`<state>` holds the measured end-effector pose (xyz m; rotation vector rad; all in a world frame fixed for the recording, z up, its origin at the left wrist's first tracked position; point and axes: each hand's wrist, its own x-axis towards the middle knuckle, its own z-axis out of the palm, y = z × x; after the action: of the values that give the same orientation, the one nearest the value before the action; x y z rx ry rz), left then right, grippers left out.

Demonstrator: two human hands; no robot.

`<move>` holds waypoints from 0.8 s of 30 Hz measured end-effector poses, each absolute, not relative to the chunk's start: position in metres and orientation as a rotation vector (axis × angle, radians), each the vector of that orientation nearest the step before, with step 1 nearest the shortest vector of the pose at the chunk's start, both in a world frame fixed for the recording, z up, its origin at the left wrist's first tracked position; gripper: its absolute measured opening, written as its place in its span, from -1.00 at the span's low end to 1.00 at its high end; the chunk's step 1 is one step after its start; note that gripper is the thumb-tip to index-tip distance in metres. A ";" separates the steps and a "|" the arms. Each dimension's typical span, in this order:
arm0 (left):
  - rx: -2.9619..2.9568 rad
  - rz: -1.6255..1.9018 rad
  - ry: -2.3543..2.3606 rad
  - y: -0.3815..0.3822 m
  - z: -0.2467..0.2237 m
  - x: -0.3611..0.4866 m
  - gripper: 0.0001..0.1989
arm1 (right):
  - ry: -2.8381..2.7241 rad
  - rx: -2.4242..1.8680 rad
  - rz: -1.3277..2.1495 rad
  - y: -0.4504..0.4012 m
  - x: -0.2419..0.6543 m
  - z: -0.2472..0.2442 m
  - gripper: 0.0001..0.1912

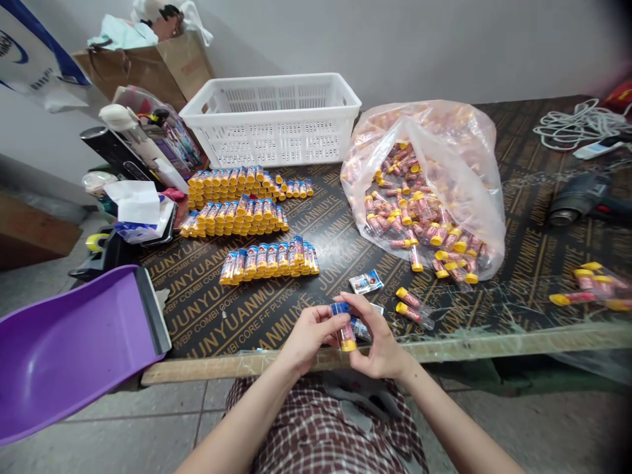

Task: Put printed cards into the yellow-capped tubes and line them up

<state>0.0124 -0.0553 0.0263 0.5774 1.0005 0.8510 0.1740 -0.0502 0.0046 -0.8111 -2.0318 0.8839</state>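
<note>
Over the table's front edge, my left hand and my right hand both hold one small clear tube with pink contents, a yellow cap at the bottom and a blue band at its top. My left thumb and fingers pinch its upper side; my right fingers touch its top and lower right. Just behind my hands lies a flat printed sleeve, with more sleeves partly hidden by my right hand. Two tubes without labels rest to the right. Labelled tubes stand in a row at the left, with stacked ones behind.
A large plastic bag spills unlabelled tubes. Behind stands a white basket. A purple dustpan juts out at the left front, near bottles. A heat gun, white cable and more tubes lie right.
</note>
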 end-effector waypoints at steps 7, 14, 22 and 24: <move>0.594 0.856 1.025 -0.057 0.027 0.014 -0.63 | -1.937 -0.823 0.961 -0.052 0.173 -0.001 -0.12; 0.575 0.865 1.028 -0.057 0.028 0.013 -0.61 | -1.883 -0.792 0.963 -0.053 0.170 0.001 -0.12; 0.570 0.865 1.007 -0.057 0.027 0.014 -0.62 | -1.874 -0.753 1.009 -0.050 0.167 0.001 -0.10; 0.607 0.873 1.020 -0.053 0.028 0.010 -0.61 | -1.896 -0.781 1.037 -0.049 0.167 0.003 -0.11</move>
<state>0.0098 -0.0530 0.0276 0.6065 1.0198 0.8728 0.1670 -0.0491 0.0031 -0.7814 -1.8961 1.0365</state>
